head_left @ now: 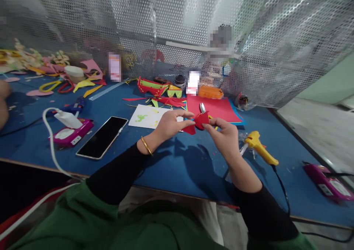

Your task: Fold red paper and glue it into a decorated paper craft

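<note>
A red folded piece, paper or felt [202, 120], is held up over the blue table between my two hands. My left hand [172, 124] pinches its left side between thumb and fingers. On the other side, my right hand [224, 134] grips its right edge with thumb and forefinger. Scissors [202, 107] lie just behind the piece, their blades showing and the handles partly hidden. Beneath my left hand is a white sheet [139, 118] with green and yellow scraps on it. Red sheets over blue ones [218, 108] lie behind my right hand.
A yellow glue gun [260, 146] rests at right, near a purple power strip [329, 183]. At left are a phone [103, 137], another purple power strip [73, 132] with a white cable, and scissors [66, 86]. A perforated metal screen [188, 17] stands behind. Someone's hand [4, 99] shows at far left.
</note>
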Available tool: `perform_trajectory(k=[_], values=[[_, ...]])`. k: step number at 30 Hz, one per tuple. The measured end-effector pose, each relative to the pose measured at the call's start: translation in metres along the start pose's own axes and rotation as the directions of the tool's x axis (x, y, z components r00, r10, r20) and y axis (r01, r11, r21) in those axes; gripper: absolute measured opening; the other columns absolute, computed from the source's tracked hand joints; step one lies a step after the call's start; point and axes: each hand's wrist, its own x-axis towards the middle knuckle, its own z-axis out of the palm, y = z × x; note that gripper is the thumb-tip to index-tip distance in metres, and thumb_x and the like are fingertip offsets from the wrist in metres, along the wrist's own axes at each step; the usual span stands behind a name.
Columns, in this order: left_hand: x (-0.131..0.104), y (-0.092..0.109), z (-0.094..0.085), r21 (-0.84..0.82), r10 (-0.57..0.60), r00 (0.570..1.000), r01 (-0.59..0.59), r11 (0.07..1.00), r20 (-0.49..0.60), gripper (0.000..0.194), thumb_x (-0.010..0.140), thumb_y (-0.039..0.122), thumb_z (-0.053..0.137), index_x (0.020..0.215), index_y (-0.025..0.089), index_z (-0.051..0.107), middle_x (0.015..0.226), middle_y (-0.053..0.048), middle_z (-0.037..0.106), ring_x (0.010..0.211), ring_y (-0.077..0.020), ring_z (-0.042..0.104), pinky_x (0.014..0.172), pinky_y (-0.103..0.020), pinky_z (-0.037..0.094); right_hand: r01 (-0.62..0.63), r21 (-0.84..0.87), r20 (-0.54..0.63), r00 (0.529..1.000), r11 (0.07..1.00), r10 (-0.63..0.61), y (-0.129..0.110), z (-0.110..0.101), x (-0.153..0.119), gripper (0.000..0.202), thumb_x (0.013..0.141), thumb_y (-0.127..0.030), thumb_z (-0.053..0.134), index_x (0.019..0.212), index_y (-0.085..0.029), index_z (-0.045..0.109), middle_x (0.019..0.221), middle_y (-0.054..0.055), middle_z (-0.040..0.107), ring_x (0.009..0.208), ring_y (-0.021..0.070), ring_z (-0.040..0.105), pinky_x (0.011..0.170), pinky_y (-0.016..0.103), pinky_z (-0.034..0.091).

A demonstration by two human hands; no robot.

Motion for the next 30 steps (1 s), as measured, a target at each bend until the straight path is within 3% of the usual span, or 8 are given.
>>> perform_trajectory(k=[2,4,6,8,12,15,22,30], values=[[-0.008,0.001,-0.009,0.114,0.094,0.995,-0.091,0.989,-0.016,0.026,0.079,0.026,0.08,0.105,0.021,0.078,0.107,-0.006,0.08,0.101,-0.0214,0.072,0.094,-0.037,0.053,0.296,-0.293,-0.03,0.948,0.909,-0.318,-0.008,-0.004,-0.012,0.013,0.087,-0.031,0.069,0.078,-0.022,0.071,0.078,0.001,0.074,0.078,0.0193,0.066,0.083,0.036,0.047],[-0.022,0.0,-0.018,0.242,0.181,0.983,-0.182,0.953,0.029,0.025,0.081,0.026,0.081,0.105,0.021,0.077,0.107,-0.005,0.08,0.102,-0.0221,0.073,0.094,-0.039,0.054,0.534,-0.544,0.067,0.796,0.647,-0.601,-0.016,-0.005,-0.029,0.011,0.094,-0.023,0.064,0.086,-0.022,0.071,0.084,0.002,0.077,0.082,0.0181,0.069,0.094,0.037,0.046],[-0.041,-0.002,-0.023,0.362,0.229,0.971,-0.239,0.901,0.072,0.021,0.083,0.025,0.08,0.103,0.02,0.077,0.102,-0.005,0.081,0.1,-0.0236,0.073,0.093,-0.041,0.053,0.625,-0.641,0.175,0.684,0.445,-0.709,-0.022,-0.002,-0.049,0.009,0.094,-0.014,0.064,0.091,-0.02,0.07,0.088,0.002,0.079,0.084,0.0166,0.071,0.1,0.036,0.044],[-0.062,-0.003,-0.025,0.465,0.25,0.954,-0.299,0.833,0.164,0.019,0.086,0.026,0.078,0.103,0.02,0.076,0.1,-0.005,0.081,0.097,-0.0241,0.073,0.094,-0.044,0.052,0.658,-0.658,0.245,0.647,0.365,-0.722,-0.024,0.003,-0.069,0.011,0.093,-0.008,0.064,0.094,-0.018,0.069,0.088,0.002,0.079,0.087,0.0165,0.071,0.103,0.037,0.042],[-0.097,0.001,-0.02,0.551,0.268,0.925,-0.376,0.746,0.269,0.013,0.091,0.025,0.071,0.103,0.019,0.073,0.097,-0.004,0.079,0.097,-0.0235,0.071,0.104,-0.048,0.045,0.677,-0.612,0.326,0.686,0.407,-0.65,-0.016,0.011,-0.099,0.012,0.094,-0.007,0.061,0.096,-0.016,0.069,0.089,0.003,0.079,0.088,0.0163,0.071,0.104,0.038,0.039],[-0.111,0.006,-0.014,0.567,0.301,0.893,-0.446,0.693,0.334,0.011,0.093,0.02,0.065,0.102,0.019,0.072,0.097,-0.003,0.078,0.097,-0.0223,0.07,0.108,-0.047,0.042,0.651,-0.597,0.353,0.738,0.468,-0.576,-0.01,0.011,-0.111,0.011,0.096,-0.011,0.06,0.099,-0.016,0.069,0.092,0.004,0.079,0.09,0.0174,0.07,0.105,0.039,0.038],[-0.114,0.005,-0.007,0.509,0.366,0.818,-0.566,0.648,0.444,0.015,0.1,0.023,0.057,0.096,0.02,0.072,0.093,0.0,0.078,0.094,-0.0187,0.069,0.106,-0.041,0.043,0.553,-0.578,0.354,0.833,0.6,-0.426,-0.009,0.007,-0.123,0.015,0.1,-0.017,0.056,0.106,-0.018,0.069,0.099,0.005,0.078,0.092,0.0182,0.069,0.108,0.041,0.036],[-0.118,0.008,-0.003,0.447,0.412,0.774,-0.62,0.645,0.481,0.018,0.101,0.018,0.055,0.096,0.021,0.072,0.094,0.001,0.079,0.094,-0.0172,0.07,0.102,-0.038,0.047,0.518,-0.493,0.374,0.852,0.699,-0.367,-0.007,0.002,-0.125,0.014,0.097,-0.015,0.057,0.089,-0.02,0.068,0.097,0.002,0.077,0.091,0.0179,0.07,0.109,0.04,0.037]])
